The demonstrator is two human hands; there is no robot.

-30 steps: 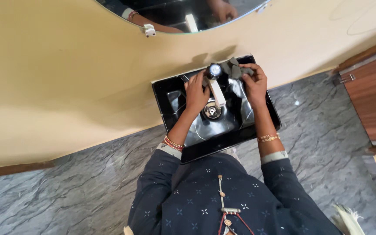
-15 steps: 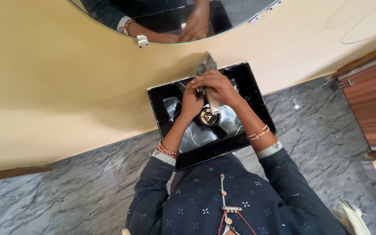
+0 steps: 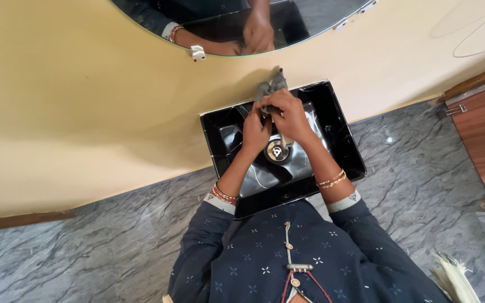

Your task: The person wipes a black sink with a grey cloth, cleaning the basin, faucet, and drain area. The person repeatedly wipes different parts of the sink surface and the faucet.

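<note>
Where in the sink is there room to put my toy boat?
The black sink is bare at its left end and along the front wall, between the forearms. The middle is crowded: the left hand and right hand with a grey cloth cover the tap, right above the drain.

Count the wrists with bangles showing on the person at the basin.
2. The left wrist bangles sit over the black sink's front-left rim; the right wrist bangles sit nearer its front-right edge. The mirror also reflects one bangled wrist.
</note>
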